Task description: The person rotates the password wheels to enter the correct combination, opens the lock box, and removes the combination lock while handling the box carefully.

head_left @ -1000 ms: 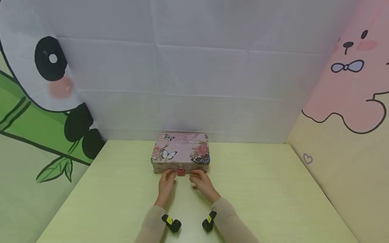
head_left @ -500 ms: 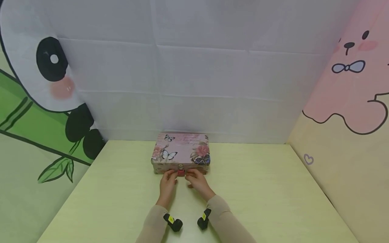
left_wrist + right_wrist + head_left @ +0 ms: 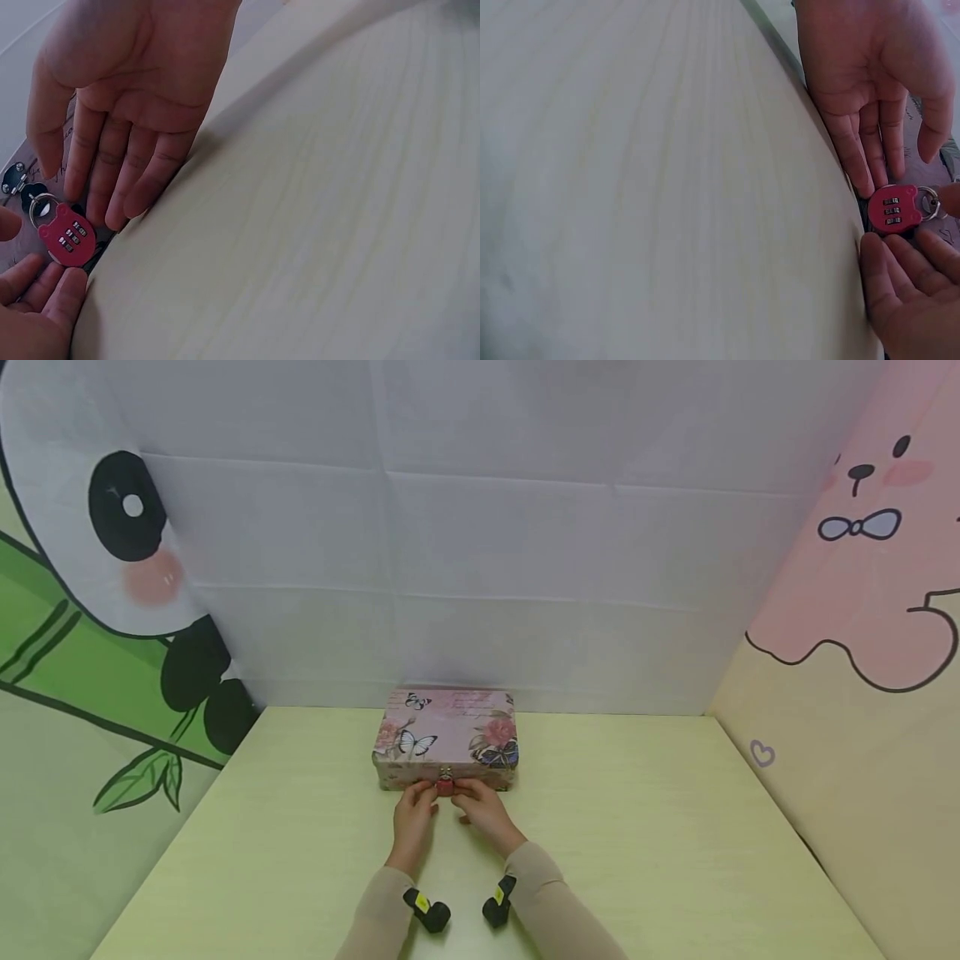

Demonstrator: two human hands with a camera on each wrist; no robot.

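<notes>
A pink butterfly-and-rose box sits with its lid down at the back of the table. From its front clasp hangs a small red combination padlock, its number dials plain in the left wrist view and its ring passing through the clasp. My left hand is at the padlock's left side, fingers mostly straight and fingertips close to it. On the other side, my right hand has its extended fingers at the padlock, fingertips against or very near its edge. Neither hand is curled around it.
The pale yellow table stretches out on both sides. A white cloth backdrop stands right behind the box. Printed side panels show a panda and a pink bear. Small black wrist cameras hang below both sleeves.
My right hand has moved left along the box front to the padlock. My left hand has shifted slightly right, and the box has stayed in place.
</notes>
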